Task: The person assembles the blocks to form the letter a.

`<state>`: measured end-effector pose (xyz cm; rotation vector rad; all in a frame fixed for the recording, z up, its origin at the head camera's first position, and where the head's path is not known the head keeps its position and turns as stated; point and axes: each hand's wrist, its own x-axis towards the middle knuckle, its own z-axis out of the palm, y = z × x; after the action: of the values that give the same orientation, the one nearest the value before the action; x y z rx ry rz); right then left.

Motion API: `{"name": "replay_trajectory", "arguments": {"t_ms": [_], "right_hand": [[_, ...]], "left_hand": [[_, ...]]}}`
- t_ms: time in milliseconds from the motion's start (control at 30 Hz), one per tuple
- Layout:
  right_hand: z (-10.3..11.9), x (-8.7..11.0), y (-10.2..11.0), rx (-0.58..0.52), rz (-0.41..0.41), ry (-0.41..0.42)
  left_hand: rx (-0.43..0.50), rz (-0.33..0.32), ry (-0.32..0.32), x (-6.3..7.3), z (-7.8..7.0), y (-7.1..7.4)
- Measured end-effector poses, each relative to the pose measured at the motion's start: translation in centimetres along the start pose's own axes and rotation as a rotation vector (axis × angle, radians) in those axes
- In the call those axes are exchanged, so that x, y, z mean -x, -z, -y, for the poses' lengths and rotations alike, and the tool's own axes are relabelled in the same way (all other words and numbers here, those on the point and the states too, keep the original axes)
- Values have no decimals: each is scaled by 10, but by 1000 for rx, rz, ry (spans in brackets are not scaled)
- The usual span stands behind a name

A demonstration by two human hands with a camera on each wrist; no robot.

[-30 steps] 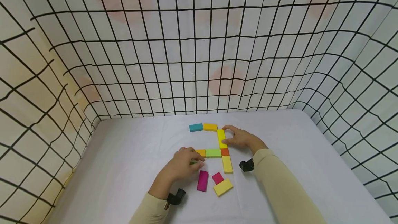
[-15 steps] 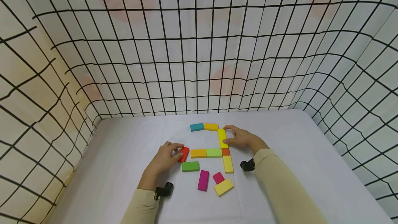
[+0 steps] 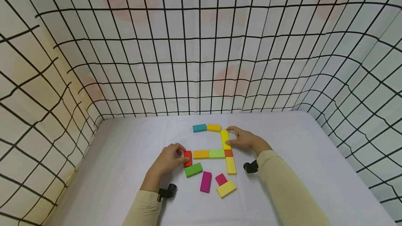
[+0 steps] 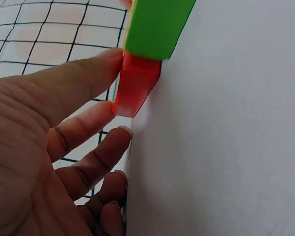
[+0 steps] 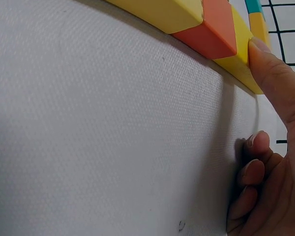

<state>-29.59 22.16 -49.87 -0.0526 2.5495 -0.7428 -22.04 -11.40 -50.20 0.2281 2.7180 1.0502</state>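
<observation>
My left hand (image 3: 168,158) pinches a red block (image 3: 188,154) between thumb and index finger; the left wrist view shows the thumb on its near edge and the other fingers loosely bent. Against the red block's near end lies a green block (image 3: 193,170), set at a slant. My right hand (image 3: 246,139) holds a bright yellow block (image 3: 224,136), thumb at its side and index finger by its far end. That yellow block adjoins a small orange-red block (image 3: 228,153), then a pale yellow block (image 3: 230,166). Leftward from the orange-red one run a light green block (image 3: 216,154) and an orange block (image 3: 201,154).
A teal block (image 3: 199,128) and an amber block (image 3: 214,128) lie end to end farther back. Nearer are a magenta block (image 3: 206,182), a small pink block (image 3: 221,179) and another yellow block (image 3: 226,188). Black wire mesh (image 3: 201,62) surrounds the white table (image 3: 125,156).
My left hand moved left from the green block, let it go and took hold of the red block. The red block turned straighter; the green one tilted. My right hand stayed on the yellow block.
</observation>
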Motion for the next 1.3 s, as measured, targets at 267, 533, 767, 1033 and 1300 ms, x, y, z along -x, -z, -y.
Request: {"name": "replay_trajectory", "arguments": {"t_ms": [267, 533, 767, 1033, 1300], "right_hand": [[1, 2, 1, 7, 6, 7], [2, 4, 1, 0, 7, -1], [1, 3, 1, -5, 8, 0], [1, 2, 0, -20, 4, -3], [2, 4, 0, -30, 7, -1]], "left_hand": [[22, 38, -6, 2, 0, 1], [41, 73, -3, 1, 3, 1], [58, 84, -22, 2, 2, 2], [59, 88, -15, 3, 1, 2], [56, 90, -36, 3, 2, 2]]}}
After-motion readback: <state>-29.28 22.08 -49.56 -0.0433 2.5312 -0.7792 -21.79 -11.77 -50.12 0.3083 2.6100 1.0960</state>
